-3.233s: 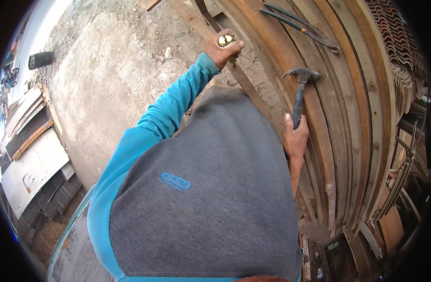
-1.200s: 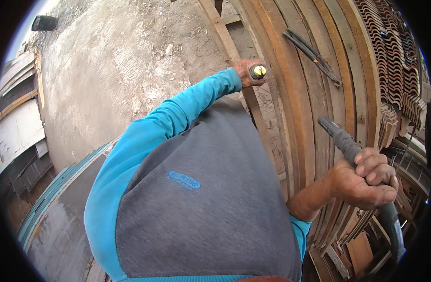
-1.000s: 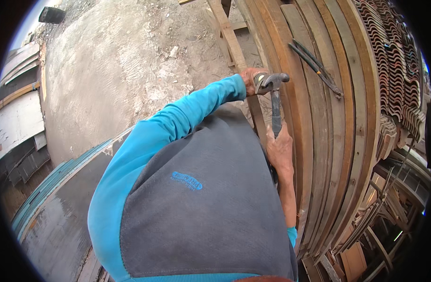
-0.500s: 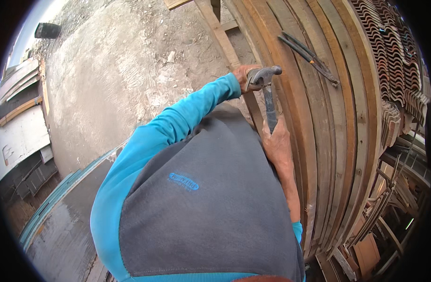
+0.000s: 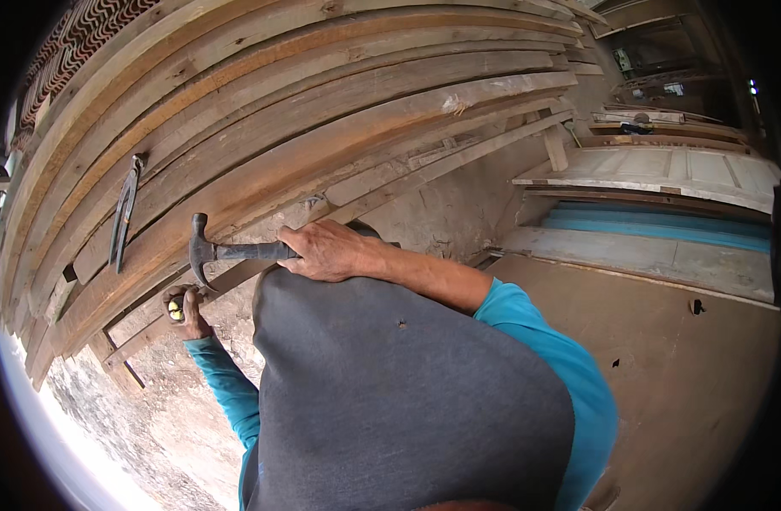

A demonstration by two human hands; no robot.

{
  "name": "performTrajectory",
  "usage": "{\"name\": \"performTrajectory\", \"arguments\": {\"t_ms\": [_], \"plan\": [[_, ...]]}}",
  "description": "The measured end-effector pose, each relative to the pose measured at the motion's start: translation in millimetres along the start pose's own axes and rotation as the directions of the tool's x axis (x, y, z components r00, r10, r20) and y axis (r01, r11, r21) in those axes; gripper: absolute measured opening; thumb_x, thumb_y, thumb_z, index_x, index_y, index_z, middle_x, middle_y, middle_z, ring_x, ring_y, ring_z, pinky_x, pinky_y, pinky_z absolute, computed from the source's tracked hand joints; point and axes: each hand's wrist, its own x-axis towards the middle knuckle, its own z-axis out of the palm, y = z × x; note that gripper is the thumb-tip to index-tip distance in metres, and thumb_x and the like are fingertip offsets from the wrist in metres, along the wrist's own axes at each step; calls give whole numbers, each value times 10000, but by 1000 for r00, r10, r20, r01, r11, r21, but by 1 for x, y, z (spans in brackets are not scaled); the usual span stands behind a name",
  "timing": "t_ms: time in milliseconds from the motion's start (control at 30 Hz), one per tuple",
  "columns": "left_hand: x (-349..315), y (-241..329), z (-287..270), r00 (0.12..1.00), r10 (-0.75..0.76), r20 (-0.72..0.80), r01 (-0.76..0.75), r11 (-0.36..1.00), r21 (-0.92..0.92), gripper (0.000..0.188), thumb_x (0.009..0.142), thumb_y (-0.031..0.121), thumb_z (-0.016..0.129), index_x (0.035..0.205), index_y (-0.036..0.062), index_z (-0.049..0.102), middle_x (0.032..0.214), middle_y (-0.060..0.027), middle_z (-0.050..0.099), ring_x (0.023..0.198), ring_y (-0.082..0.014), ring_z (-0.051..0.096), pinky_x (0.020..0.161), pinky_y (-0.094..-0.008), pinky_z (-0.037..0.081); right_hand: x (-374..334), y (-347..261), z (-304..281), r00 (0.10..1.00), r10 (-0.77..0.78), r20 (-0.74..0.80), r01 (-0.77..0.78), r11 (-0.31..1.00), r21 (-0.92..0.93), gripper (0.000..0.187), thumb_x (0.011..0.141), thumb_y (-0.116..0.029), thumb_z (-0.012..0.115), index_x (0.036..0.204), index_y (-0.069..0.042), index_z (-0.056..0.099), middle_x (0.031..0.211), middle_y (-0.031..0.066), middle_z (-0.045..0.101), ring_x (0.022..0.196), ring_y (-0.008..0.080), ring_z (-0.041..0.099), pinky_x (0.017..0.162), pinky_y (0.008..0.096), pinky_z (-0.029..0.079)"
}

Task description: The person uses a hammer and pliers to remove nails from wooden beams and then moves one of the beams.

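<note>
My right hand is closed round the grip of a claw hammer. The hammer lies crosswise with its head to the left, its face up in the picture and its claw curving down. Just below the claw, my left hand is closed round a small dark and yellow tape measure, mostly covered by the fingers. A pair of long-handled pincers rests on the stacked wooden beams, beyond my left hand.
Clay roof tiles stand beyond the beams at the far left. To the right are a pale panelled door, blue boards and a wide brown sheet with holes. A narrow wooden rail runs along the near side of the stack.
My view has swung far to the right, bringing the door and blue boards in. The hammer has turned crosswise in my right hand; the left hand's tape measure now shows its yellow part.
</note>
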Motion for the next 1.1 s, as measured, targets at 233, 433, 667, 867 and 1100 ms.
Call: {"name": "performTrajectory", "arguments": {"t_ms": [233,433,667,867,1100], "plan": [[8,6,1,998,-26,55,21,996,92,207,919,175,700,938,47,539,779,-84,628,679,-150,584,665,-298,498,-22,8,-9,974,223,-48,-219,973,72,371,930,-295,602,1015,53,510,776,281,646,761,445,655,723,521,503],[8,7,8,971,-55,-232,112,963,244,127,882,55,710,917,58,587,723,-7,594,666,-99,577,589,-246,517,-3,7,7,977,193,-92,-191,981,28,489,928,-335,603,1181,81,553,970,336,656,923,474,655,796,503,513],[2,33,35,975,-35,-219,108,937,333,192,817,160,760,869,75,596,761,11,599,707,-89,575,651,-269,500,18,5,20,981,179,-71,-184,980,-75,460,955,-387,572,1024,68,553,874,250,603,822,364,605,766,470,460],[-2,28,34,987,56,-149,-15,965,262,215,804,96,768,849,81,558,785,7,564,729,-78,533,655,-262,469,21,16,3,979,187,-84,-195,975,-104,526,959,-413,573,1120,88,553,928,271,619,906,408,623,812,482,457],[0,36,7,998,-17,68,4,983,182,238,857,252,741,864,77,580,854,-4,586,786,-96,547,688,-263,458,27,47,3,994,84,-67,-98,967,-233,445,916,-355,672,1040,58,562,803,289,617,777,468,624,674,495,474]]}}
